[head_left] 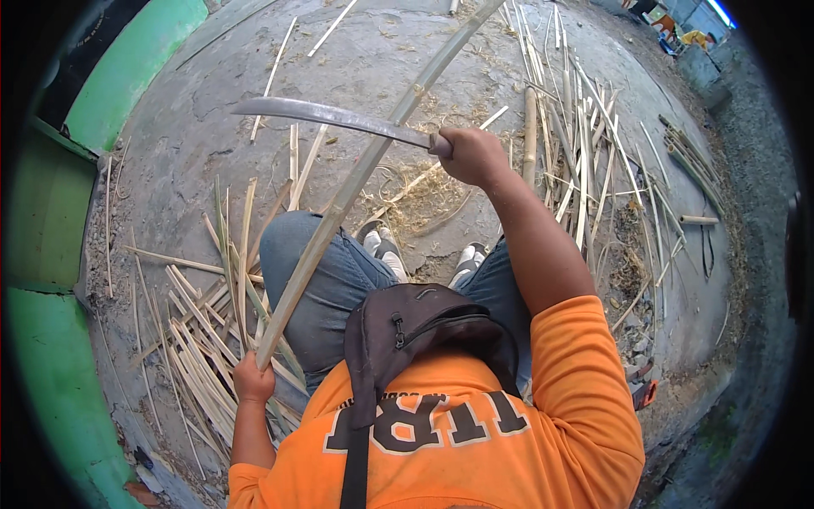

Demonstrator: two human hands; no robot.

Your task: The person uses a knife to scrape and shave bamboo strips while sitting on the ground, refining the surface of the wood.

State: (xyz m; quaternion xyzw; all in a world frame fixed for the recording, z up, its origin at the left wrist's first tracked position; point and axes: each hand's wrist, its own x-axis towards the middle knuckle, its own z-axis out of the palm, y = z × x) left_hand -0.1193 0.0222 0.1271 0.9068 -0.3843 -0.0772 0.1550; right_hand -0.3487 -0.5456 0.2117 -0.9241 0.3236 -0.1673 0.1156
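Note:
My right hand (473, 156) is closed round the short wooden handle of a machete (339, 116). Its long, slightly curved blade points left and crosses a pale bamboo pole (339, 204); whether blade and pole touch I cannot tell. The pole slants from the lower left, over my left thigh, up to the top edge. Low on the left, my left hand (253, 379) is wrapped round the pole's near end. Beside that hand lies a heap of split bamboo strips (203, 373).
More bamboo strips (585, 161) lie piled at the far right, near a thick bamboo piece (530, 136). Shavings (424, 199) litter the concrete floor (356, 51) before my feet. A green wall (51, 373) stands left. An orange-handled tool (646, 394) lies at right.

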